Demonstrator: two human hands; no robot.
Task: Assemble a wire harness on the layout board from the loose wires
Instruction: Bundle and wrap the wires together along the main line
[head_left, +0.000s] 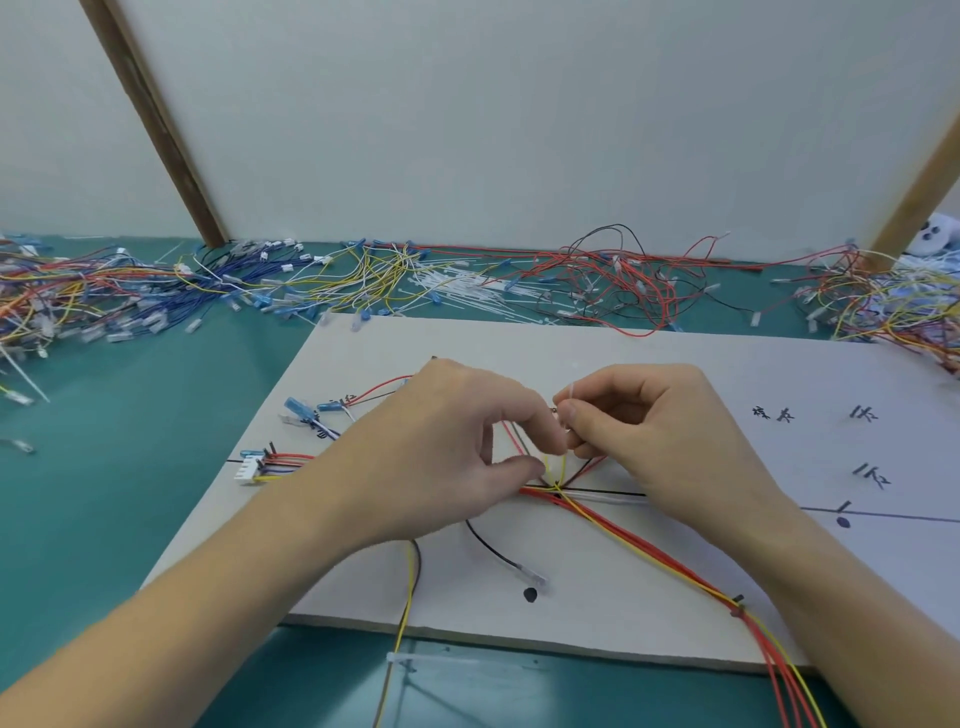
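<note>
Hands meet mid-board: left hand (457, 447) and right hand (660, 441) both pinch a thin white cable tie (570, 402) right above the junction where the red and yellow wires (639, 545) cross on the white layout board (597, 613). White connector (249, 467) sits at the board's left edge. Piles of loose wires (104, 296) clutter the green table (130, 467) behind, more cable ties (467, 288) mixed in.

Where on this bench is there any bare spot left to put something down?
Bare green mat lies left of the layout board, below the wire piles. The board's far strip and its right side, near the handwritten marks, are mostly open. It is crowded along the wall and at the wire junction under the left hand and right hand.
</note>
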